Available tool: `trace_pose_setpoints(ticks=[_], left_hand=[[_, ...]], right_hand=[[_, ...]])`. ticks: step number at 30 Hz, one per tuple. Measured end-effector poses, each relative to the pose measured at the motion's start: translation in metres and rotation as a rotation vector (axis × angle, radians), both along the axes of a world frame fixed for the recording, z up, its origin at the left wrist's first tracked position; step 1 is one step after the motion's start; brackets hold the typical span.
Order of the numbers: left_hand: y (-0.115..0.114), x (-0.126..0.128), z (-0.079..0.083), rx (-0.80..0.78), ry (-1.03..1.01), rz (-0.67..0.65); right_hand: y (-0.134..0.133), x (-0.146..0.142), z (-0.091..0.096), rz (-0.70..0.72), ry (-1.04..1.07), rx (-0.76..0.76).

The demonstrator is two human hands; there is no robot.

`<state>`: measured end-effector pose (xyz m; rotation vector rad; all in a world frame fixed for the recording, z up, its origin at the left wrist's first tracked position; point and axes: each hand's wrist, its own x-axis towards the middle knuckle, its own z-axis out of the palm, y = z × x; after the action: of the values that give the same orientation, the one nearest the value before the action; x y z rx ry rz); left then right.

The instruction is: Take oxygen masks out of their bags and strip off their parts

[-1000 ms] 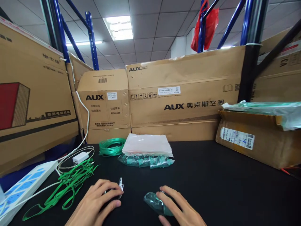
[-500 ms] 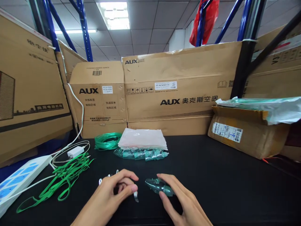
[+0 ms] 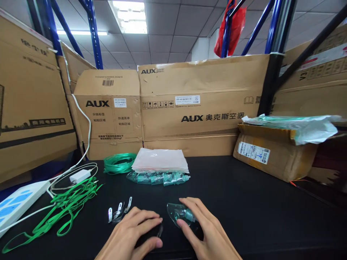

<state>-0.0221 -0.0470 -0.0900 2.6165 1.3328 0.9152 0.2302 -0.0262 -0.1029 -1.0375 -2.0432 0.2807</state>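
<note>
My right hand (image 3: 204,225) has its fingers and thumb around a clear green-tinted plastic breathing mask (image 3: 173,213), which lies low over the black table with its open cup toward the left. My left hand (image 3: 138,229) is palm down with curved fingers; a thin, shiny curved strip (image 3: 161,229) shows between its fingertips and thumb, mostly hidden by the hand. Just beyond the left hand lie small metal nose strips (image 3: 128,204), partly over something clear. Both hands are close together, with the mask beside the left fingertips.
Behind the hands lie bagged green mask parts (image 3: 162,178), a stack of white sheets (image 3: 160,160) and a coil of green tubing (image 3: 119,163). At left are green elastic straps (image 3: 73,202) and a power strip (image 3: 21,202). An open carton (image 3: 276,159) stands at right.
My left hand has turned palm down and shifted slightly right and down, uncovering the metal strips. The mask in my right hand has rotated, showing more of its cup. The view has shifted slightly.
</note>
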Motion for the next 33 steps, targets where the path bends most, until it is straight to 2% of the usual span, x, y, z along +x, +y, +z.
trace_pose_setpoints(ticks=[3,9,14,18,22,28,33], left_hand=[[0.0,-0.003,-0.001,0.017,0.042,-0.021],[-0.007,0.003,-0.004,0.115,-0.01,-0.006],[-0.007,0.017,-0.009,0.172,0.008,-0.147],[-0.005,0.021,-0.004,0.081,0.019,-0.268],[-0.006,0.018,-0.003,0.016,-0.036,-0.231],[-0.006,0.017,-0.012,-0.062,-0.136,-0.142],[-0.007,0.016,-0.009,0.011,-0.179,-0.171]], right_hand=[[0.001,0.0,-0.001,0.02,-0.002,-0.013],[-0.001,-0.001,-0.001,0.015,-0.004,-0.025],[-0.001,-0.002,-0.001,0.013,-0.002,-0.033],[-0.001,-0.003,-0.002,0.008,-0.002,-0.047],[-0.003,-0.003,-0.001,0.003,0.006,-0.02],[-0.006,-0.004,0.004,-0.026,0.07,0.018],[-0.011,-0.003,0.01,0.011,0.124,-0.019]])
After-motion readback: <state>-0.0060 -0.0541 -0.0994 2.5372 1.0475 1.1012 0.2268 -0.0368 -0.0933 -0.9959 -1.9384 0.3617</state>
